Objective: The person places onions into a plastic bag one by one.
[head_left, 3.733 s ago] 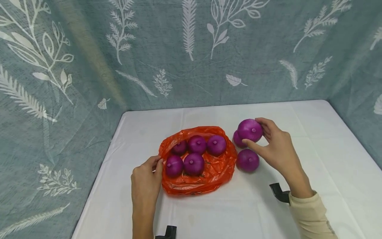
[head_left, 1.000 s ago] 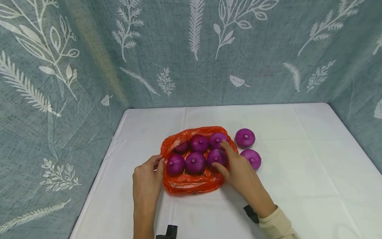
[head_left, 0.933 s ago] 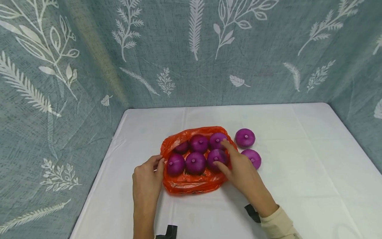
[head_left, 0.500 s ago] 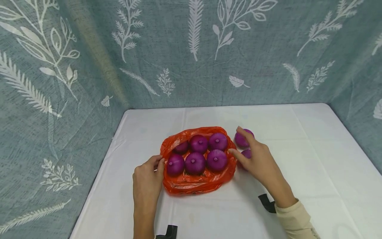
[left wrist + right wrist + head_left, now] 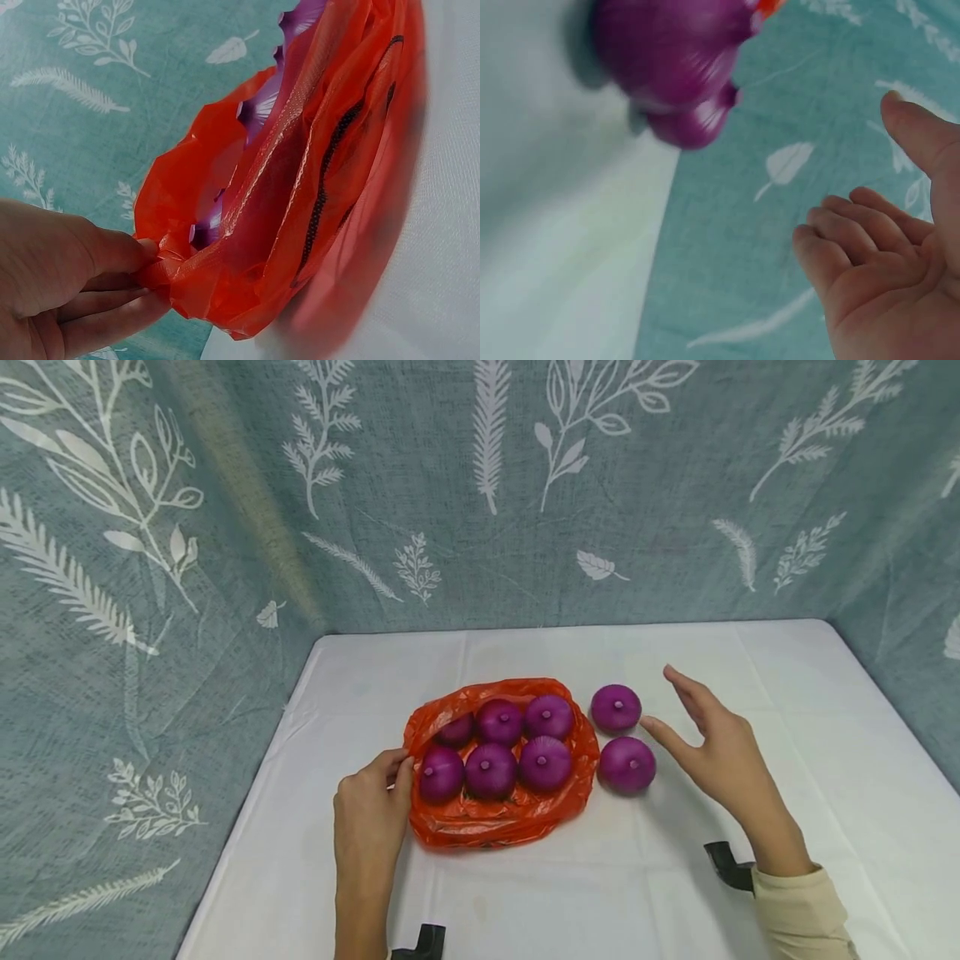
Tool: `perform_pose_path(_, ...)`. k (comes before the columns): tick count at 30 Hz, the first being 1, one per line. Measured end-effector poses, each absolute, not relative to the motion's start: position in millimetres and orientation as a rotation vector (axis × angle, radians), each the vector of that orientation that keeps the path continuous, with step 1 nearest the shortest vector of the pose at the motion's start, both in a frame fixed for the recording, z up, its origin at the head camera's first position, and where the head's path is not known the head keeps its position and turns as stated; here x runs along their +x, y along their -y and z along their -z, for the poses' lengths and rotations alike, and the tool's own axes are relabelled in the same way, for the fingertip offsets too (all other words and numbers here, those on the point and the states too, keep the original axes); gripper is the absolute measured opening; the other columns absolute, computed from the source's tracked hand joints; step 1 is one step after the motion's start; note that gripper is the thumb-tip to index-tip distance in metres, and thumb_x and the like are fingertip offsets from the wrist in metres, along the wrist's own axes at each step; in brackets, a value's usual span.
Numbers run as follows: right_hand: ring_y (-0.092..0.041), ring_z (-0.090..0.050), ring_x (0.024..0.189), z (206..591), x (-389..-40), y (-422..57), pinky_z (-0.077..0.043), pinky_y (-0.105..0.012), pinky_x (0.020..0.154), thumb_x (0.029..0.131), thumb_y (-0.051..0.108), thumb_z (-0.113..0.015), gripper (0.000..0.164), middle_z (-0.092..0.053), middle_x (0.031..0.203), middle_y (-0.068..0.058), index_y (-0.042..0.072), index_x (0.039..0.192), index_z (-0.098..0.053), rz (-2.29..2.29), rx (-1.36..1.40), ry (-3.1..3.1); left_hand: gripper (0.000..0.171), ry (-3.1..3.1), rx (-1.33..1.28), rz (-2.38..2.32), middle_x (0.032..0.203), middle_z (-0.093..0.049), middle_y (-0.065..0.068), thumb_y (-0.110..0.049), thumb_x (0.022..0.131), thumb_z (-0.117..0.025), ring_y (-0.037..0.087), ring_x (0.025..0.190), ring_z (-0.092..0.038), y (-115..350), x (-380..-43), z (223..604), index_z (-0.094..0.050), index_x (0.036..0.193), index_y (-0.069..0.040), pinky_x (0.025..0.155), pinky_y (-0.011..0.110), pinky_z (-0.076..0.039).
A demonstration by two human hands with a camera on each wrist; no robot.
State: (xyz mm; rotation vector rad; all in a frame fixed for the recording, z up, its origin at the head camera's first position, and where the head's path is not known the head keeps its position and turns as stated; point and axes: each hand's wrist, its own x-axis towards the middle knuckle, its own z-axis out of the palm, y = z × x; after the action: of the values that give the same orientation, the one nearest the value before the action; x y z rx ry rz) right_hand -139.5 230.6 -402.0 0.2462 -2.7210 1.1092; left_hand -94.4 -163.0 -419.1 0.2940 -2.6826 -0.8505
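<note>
An orange-red plastic bag (image 5: 495, 833) lies with its mouth spread, holding several purple onions (image 5: 491, 771). My left hand (image 5: 370, 814) pinches the bag's left rim between thumb and fingers; the left wrist view shows the gathered plastic (image 5: 169, 268) at the fingertips. Two more onions sit on the table right of the bag, a far onion (image 5: 616, 708) and a near onion (image 5: 627, 765). My right hand (image 5: 716, 752) hovers just right of them, thumb and fingers spread, nothing held. In the right wrist view its palm (image 5: 889, 277) is bare, with the two onions (image 5: 667, 52) beyond.
A white cloth covers the table (image 5: 525, 902). Behind and at both sides hangs a green-blue curtain (image 5: 450, 568) with white leaf prints. Black straps (image 5: 727, 867) are worn at the wrists.
The right hand set an onion into the bag's right side, let go, and drew back to the right past the two loose onions. The left hand stays on the rim.
</note>
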Motion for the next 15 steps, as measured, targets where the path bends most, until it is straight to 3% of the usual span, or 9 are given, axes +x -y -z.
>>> perform_pose_path(9,-0.042,-0.052,0.144,418.9,-129.2,-262.2,-0.046,-0.056,0.107,0.096,0.040,-0.080,0.083,-0.044,0.166,-0.009,0.026,0.166,-0.037,-1.153,0.227,2.770,0.024,2.678,0.274,0.855,0.103,-0.080,0.018,-0.015,0.101,-0.073,0.037,0.096,-0.079,161.8,-95.7,418.5,-0.078,0.119,0.000,0.085,0.050,-0.064)
perform_pose_path(11,-0.042,-0.051,0.144,423.2,-127.9,-265.0,-0.047,-0.049,0.109,0.096,0.038,-0.081,0.084,-0.043,0.167,-0.007,0.029,0.166,-0.036,-1.172,0.249,2.777,0.024,2.683,0.273,0.854,0.103,-0.080,0.018,-0.015,0.101,-0.073,0.037,0.096,-0.079,161.6,-95.8,418.0,-0.078,0.120,-0.001,0.086,0.050,-0.064)
perform_pose_path(15,-0.045,-0.053,0.141,433.4,-126.7,-264.8,-0.047,-0.048,0.108,0.094,0.037,-0.083,0.089,-0.041,0.168,-0.009,0.033,0.167,-0.032,-1.172,0.337,2.815,0.025,2.688,0.277,0.844,0.104,-0.080,0.018,-0.015,0.101,-0.073,0.037,0.097,-0.078,161.4,-95.5,416.6,-0.078,0.121,-0.001,0.086,0.050,-0.064)
